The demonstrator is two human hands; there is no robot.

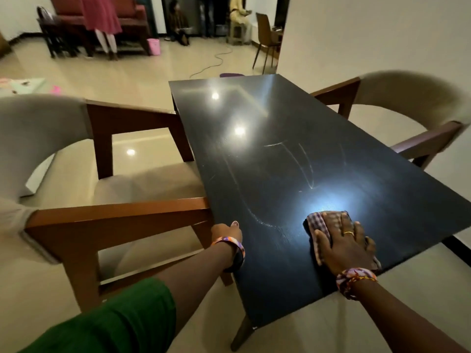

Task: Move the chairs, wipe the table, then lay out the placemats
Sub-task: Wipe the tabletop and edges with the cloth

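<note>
Head cam: checked cloth (pixel 321 222) on black table (pixel 280 154) near its 5 o'clock corner, right hand (pixel 344 247) flat on top, fingers spread wide, pressing it down. Left hand (pixel 225 230) rests at table's 7 o'clock edge; fingers mostly hidden, can't tell grip. Armchair (pixel 107 174) touching table at 9 o'clock, 2nd armchair (pixel 407 108) at 2 o'clock.

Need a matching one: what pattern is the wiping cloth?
Purple-and-white checks on the cloth, head view.
</note>
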